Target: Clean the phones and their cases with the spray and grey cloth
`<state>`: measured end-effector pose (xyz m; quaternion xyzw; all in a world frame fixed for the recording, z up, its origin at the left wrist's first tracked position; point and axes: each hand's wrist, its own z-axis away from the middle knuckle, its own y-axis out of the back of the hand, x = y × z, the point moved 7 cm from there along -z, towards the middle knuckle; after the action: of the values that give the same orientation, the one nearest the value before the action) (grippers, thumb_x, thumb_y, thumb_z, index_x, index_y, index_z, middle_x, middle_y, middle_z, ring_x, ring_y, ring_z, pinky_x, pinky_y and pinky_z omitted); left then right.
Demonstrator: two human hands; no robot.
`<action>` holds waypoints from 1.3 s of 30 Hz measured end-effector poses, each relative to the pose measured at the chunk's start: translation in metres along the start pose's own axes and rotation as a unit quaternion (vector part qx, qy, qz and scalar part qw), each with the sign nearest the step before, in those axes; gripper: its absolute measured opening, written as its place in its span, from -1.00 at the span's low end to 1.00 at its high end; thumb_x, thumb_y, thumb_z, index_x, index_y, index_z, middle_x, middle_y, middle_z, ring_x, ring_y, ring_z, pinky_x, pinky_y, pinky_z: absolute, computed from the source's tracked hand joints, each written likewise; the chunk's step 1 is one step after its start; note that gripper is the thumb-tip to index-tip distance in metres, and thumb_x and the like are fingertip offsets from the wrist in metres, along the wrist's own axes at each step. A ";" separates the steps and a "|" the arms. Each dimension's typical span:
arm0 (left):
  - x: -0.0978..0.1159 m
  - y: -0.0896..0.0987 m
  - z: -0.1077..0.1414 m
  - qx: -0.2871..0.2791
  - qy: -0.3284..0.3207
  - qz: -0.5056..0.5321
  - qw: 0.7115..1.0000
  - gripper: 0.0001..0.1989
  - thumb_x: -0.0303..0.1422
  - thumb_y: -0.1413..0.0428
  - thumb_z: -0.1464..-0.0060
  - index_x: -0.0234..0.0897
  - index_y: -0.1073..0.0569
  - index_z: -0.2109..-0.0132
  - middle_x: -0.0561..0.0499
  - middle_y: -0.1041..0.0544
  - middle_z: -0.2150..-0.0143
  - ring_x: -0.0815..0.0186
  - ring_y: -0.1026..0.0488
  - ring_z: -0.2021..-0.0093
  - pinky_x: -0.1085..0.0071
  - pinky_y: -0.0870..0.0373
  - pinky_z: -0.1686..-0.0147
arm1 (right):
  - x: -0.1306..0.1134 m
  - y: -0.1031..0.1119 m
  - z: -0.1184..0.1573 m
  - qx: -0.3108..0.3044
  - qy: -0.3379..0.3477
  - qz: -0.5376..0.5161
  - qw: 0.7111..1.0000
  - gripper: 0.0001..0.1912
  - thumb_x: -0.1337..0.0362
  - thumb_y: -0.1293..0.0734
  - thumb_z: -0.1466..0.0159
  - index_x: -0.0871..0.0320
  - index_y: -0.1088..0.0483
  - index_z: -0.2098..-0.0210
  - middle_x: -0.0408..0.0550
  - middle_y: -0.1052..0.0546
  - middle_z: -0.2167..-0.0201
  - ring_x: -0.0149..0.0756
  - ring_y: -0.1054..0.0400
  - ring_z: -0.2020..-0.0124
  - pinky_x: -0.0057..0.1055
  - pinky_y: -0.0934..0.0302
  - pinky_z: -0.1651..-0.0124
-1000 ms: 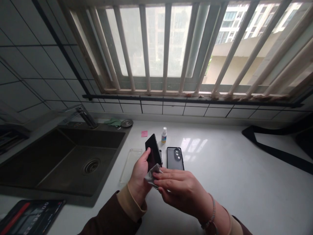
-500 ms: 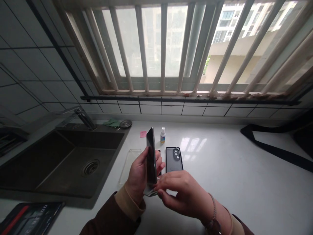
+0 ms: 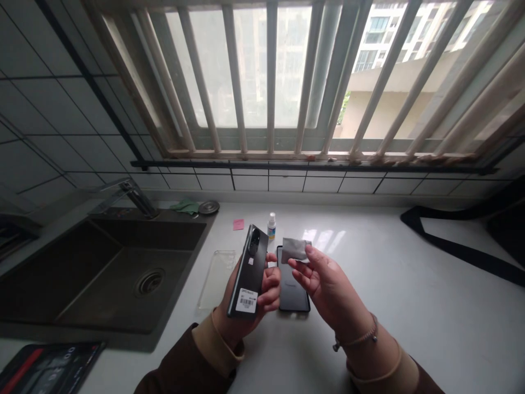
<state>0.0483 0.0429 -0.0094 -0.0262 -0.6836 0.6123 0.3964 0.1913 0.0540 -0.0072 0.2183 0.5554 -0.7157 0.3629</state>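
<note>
The person's left hand (image 3: 234, 319) gripped a black smartphone (image 3: 248, 272), back facing up, fingers curled round its edge, while the right hand (image 3: 332, 290) pinched a grey wipe (image 3: 294, 250) between thumb and fingers, above a dark phone case (image 3: 293, 290) on the white countertop (image 3: 369, 306).

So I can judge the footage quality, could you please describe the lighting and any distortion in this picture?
Head view: the bright window washes out the far building and leaves the phone dim; its glare lies on the white countertop; the wide lens splays the window bars toward the edges.
</note>
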 end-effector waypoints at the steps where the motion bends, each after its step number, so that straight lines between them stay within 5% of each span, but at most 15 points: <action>1: -0.003 0.000 0.000 0.000 0.021 0.010 1.000 -0.46 0.13 -0.12 -0.27 -0.22 -0.48 -0.10 0.09 -0.31 0.35 0.50 -0.08 0.60 0.53 -0.06 0.60 | 0.001 -0.001 0.000 -0.007 -0.008 0.008 1.000 -0.62 0.10 -0.63 -0.20 0.11 -0.59 0.07 -0.03 -0.68 0.10 -0.32 -0.60 0.16 -0.56 -0.53 0.23; 7: -0.004 -0.003 0.001 0.019 0.061 0.047 0.997 -0.15 0.42 0.02 -0.12 -0.26 -0.49 -0.10 -0.03 -0.38 0.22 0.46 -0.17 0.52 0.58 -0.01 0.64 | 0.010 0.009 -0.004 0.032 -0.042 0.055 0.997 -0.64 0.13 -0.65 -0.14 0.10 -0.61 0.14 -0.03 -0.67 0.16 -0.36 -0.53 0.28 -0.60 -0.40 0.42; 11: -0.003 -0.005 0.001 0.033 0.055 0.047 0.997 -0.32 0.21 0.02 -0.31 -0.34 -0.51 -0.10 -0.06 -0.39 0.21 0.42 -0.24 0.48 0.58 -0.11 0.65 | 0.003 0.016 -0.009 0.053 0.020 0.142 0.988 -0.59 -0.02 -0.56 -0.23 0.12 -0.61 0.06 0.03 -0.68 0.10 -0.26 -0.54 0.21 -0.51 -0.34 0.36; 15: -0.004 -0.003 0.000 0.076 0.054 0.051 0.994 -0.33 0.06 0.02 -0.37 -0.51 -0.47 -0.22 -0.15 -0.46 0.16 0.29 -0.42 0.35 0.46 -0.43 0.55 | -0.014 0.016 -0.009 0.045 0.133 0.231 0.963 -0.55 -0.10 -0.43 -0.34 0.16 -0.62 0.05 0.07 -0.71 0.10 -0.13 -0.56 0.10 -0.30 -0.40 0.07; 18: -0.009 0.000 0.001 0.123 0.081 0.057 0.987 -0.26 0.06 0.00 -0.36 -0.61 -0.45 -0.26 -0.19 -0.53 0.15 0.21 -0.50 0.27 0.26 -0.63 0.30 | -0.035 0.019 0.003 0.112 0.242 0.313 0.912 -0.56 -0.09 -0.33 -0.44 0.13 -0.62 0.02 0.05 -0.71 0.13 -0.09 -0.57 0.11 -0.19 -0.41 -0.01; 21: -0.014 0.000 0.001 0.141 0.096 0.041 0.984 -0.29 0.05 -0.02 -0.37 -0.62 -0.50 -0.21 -0.19 -0.57 0.20 0.21 -0.52 0.31 0.14 -0.66 0.17 | -0.052 0.012 0.022 0.160 0.356 0.416 0.821 -0.65 0.03 -0.32 -0.48 0.05 -0.62 -0.06 0.03 -0.70 0.06 -0.04 -0.58 0.04 -0.10 -0.43 -0.10; 28: -0.028 0.008 0.003 0.145 0.103 -0.013 0.984 -0.48 0.01 -0.14 -0.34 -0.45 -0.65 0.09 -0.17 -0.62 0.31 0.20 -0.58 0.37 0.16 -0.65 0.22 | -0.030 -0.030 0.032 -0.081 0.475 0.521 0.704 -0.53 0.41 -0.31 -0.43 -0.11 -0.54 -0.25 -0.06 -0.55 -0.27 -0.05 -0.47 -0.26 -0.01 -0.39 -0.32; 35: -0.027 0.015 0.001 0.145 0.091 -0.020 0.985 -0.47 0.05 -0.14 -0.33 -0.40 -0.65 0.07 -0.13 -0.63 0.37 0.23 -0.60 0.42 0.34 -0.57 0.38 | -0.022 -0.037 0.034 -0.143 0.482 0.542 0.673 -0.45 0.45 -0.33 -0.41 -0.11 -0.47 -0.31 -0.08 -0.51 -0.31 -0.03 -0.39 -0.36 0.08 -0.34 -0.41; 39: -0.015 0.009 -0.003 0.132 0.006 0.018 0.991 -0.57 -0.13 -0.13 -0.41 -0.35 -0.56 -0.20 -0.15 -0.68 0.10 0.20 -0.65 0.10 0.34 -0.56 0.03 | -0.018 -0.045 0.040 -0.181 0.483 0.552 0.655 -0.44 0.44 -0.33 -0.42 -0.10 -0.43 -0.35 -0.09 -0.51 -0.30 -0.04 -0.39 -0.36 0.10 -0.32 -0.43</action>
<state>0.0563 0.0399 -0.0253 0.0105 -0.5936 0.7045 0.3888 0.1721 0.0260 0.0458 0.7296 0.5482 -0.0626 0.4039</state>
